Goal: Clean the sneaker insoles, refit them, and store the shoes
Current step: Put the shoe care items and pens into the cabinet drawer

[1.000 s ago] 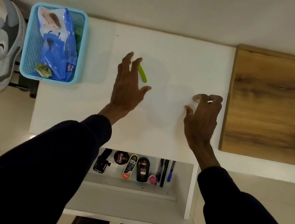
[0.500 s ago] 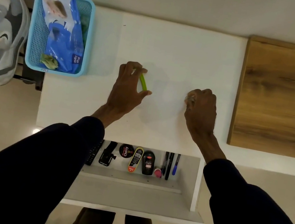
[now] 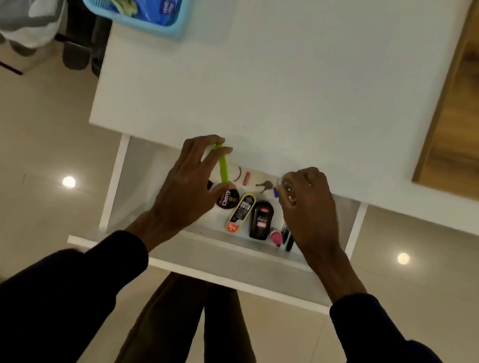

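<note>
Fingers (image 3: pixel 202 149) pinch one green stick (image 3: pixel 223 167) in left hand (image 3: pixel 185 191), one small thing (image 3: pixel 287 186) in right hand (image 3: pixel 313 207).

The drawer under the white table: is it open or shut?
Open. The drawer is pulled out from under the table edge, and the polish tin and black bottle inside it show from above.

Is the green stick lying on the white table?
No, the left hand pinches the green stick over the open drawer.
</note>
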